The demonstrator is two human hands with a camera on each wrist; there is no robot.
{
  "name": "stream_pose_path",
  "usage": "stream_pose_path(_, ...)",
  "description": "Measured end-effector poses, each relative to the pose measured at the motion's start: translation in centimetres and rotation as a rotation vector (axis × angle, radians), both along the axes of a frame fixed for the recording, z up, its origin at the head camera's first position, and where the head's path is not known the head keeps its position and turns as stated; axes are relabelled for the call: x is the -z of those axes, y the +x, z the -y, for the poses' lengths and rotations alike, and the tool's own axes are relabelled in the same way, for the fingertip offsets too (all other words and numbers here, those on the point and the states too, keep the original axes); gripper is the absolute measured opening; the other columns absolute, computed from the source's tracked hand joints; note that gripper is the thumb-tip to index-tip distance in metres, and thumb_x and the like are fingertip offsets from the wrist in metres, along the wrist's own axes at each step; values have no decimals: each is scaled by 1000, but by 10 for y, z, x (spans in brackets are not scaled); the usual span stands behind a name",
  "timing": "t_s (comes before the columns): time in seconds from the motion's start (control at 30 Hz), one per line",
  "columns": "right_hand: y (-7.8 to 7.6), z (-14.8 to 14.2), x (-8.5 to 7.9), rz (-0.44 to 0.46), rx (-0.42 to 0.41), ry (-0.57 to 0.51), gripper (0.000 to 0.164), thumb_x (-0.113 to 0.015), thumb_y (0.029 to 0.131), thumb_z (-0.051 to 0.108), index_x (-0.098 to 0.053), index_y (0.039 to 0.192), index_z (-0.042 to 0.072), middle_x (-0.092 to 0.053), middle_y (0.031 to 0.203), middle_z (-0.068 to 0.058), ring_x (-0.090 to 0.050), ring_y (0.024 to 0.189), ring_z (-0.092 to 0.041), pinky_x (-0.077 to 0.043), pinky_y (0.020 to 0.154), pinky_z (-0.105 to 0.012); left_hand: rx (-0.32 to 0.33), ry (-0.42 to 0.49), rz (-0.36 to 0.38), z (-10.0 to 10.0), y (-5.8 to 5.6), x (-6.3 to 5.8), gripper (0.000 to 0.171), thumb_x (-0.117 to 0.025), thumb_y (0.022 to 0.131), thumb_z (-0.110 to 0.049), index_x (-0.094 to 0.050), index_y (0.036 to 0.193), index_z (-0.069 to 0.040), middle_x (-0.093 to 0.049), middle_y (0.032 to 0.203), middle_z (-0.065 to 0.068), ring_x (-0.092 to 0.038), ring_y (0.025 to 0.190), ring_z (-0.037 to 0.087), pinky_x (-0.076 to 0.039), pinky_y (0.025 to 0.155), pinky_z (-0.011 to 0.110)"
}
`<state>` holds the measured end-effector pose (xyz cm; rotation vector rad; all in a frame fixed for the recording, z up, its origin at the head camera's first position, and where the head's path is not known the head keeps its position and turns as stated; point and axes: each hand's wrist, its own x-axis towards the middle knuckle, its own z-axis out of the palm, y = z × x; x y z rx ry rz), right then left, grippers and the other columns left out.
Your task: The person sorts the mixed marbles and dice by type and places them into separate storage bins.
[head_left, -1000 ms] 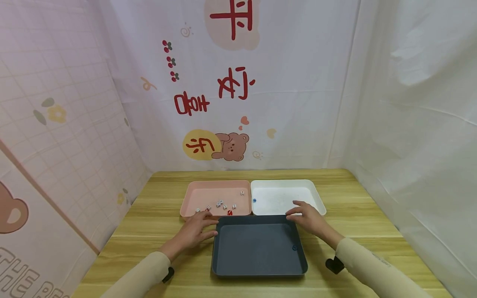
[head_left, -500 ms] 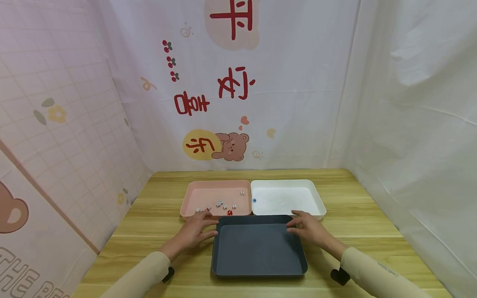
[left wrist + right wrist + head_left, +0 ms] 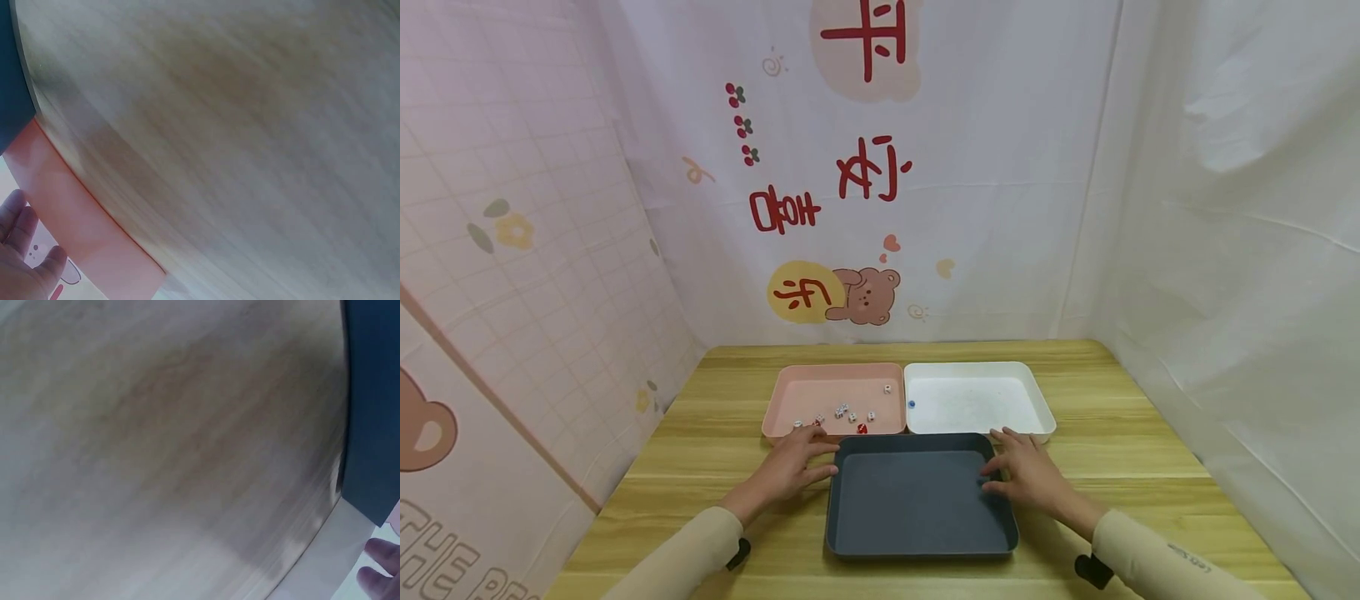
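Note:
A dark grey tray (image 3: 925,504) lies between my two hands on the wooden table. My left hand (image 3: 790,462) rests by its far left corner, fingers loosely extended and holding nothing. In the left wrist view, the left fingers (image 3: 22,225) show above the pink tray's side (image 3: 81,212). Over the right rim of the dark tray is my right hand (image 3: 1030,475), its fingertips spread and reaching inside. No small piece shows in the dark tray; the spot under the right fingers is hidden. Part of the right fingers (image 3: 378,581) appears in the right wrist view.
Behind the dark tray stand a pink tray (image 3: 842,375) and a white tray (image 3: 977,371), side by side. Several white dice (image 3: 840,412) and a red die (image 3: 862,429) lie in the pink one. A small blue piece (image 3: 912,404) sits in the white one.
My right hand has moved back toward me along the dark tray's right side. The small dark blue piece seen there a second ago is now out of sight. The left hand stays put.

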<state>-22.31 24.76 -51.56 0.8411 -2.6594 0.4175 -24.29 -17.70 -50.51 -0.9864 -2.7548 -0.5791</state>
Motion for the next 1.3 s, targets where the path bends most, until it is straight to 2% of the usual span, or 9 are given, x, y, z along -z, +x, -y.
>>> stream_pose_path(0.17, 7, 4, -2, 6, 50, 56, 22, -79, 61, 44, -72, 77, 30, -50, 125, -19, -38, 120, -42, -20, 87, -70, 0, -1, -5, 0, 0, 1, 41, -62, 84, -38, -63, 116, -12, -49, 121, 12, -44, 110, 29, -36, 90, 47)
stream_pose_path(0.4, 14, 10, -7, 27, 100, 167, 23, -79, 59, 46, -72, 75, 31, -47, 129, -18, -32, 124, -41, -14, 91, -69, -4, -7, -20, 0, 0, 2, 41, -62, 84, -38, -64, 116, -13, -49, 121, 11, -43, 112, 28, -35, 91, 48)
stream_pose_path(0.63, 18, 14, -13, 71, 125, 239, 16, -78, 61, 44, -69, 68, 33, -45, 131, -13, -31, 125, -40, -13, 91, -69, 3, 3, -14, 0, 0, 2, 40, -63, 84, -37, -64, 116, -13, -49, 121, 13, -43, 112, 29, -35, 91, 49)
stream_pose_path(1.03, 20, 16, -15, 89, 101, 194, 12, -79, 62, 38, -69, 66, 34, -48, 129, -15, -35, 122, -38, -14, 89, -72, -4, -4, -25, 1, -1, 4, 40, -63, 84, -39, -64, 115, -14, -50, 120, 11, -43, 113, 27, -35, 92, 47)
stream_pose_path(1.3, 17, 15, -15, 84, 107, 118, 11, -79, 62, 37, -69, 66, 36, -52, 126, -13, -41, 117, -40, -20, 88, -70, -4, 1, -28, 1, -1, 3, 39, -63, 84, -36, -64, 115, -13, -49, 120, 11, -43, 111, 27, -35, 90, 47)
